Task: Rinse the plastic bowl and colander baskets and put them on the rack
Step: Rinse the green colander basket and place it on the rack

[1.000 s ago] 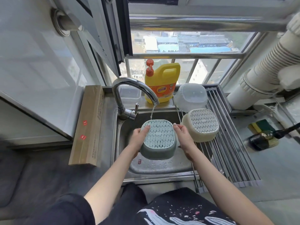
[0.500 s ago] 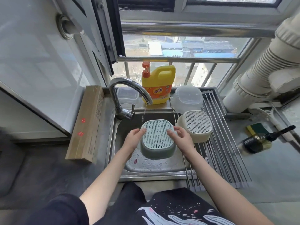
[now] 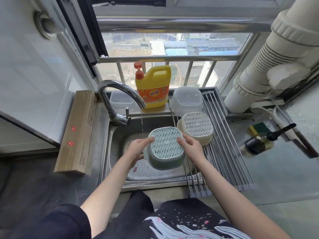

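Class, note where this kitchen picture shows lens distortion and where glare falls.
Head view: wide-angle bending curves the window frame and the pipe near the edges; daylight from the window glares off the tap and the wet counter; the hands and green colander stay sharp.

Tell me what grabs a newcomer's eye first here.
The green colander, upside down over the sink, gripped by the left hand and right hand. Next, the yellow detergent jug on the sill, and the cream colander and clear bowl inverted on the rack.

Both hands (image 3: pixel 138 149) (image 3: pixel 189 146) curled, gripping
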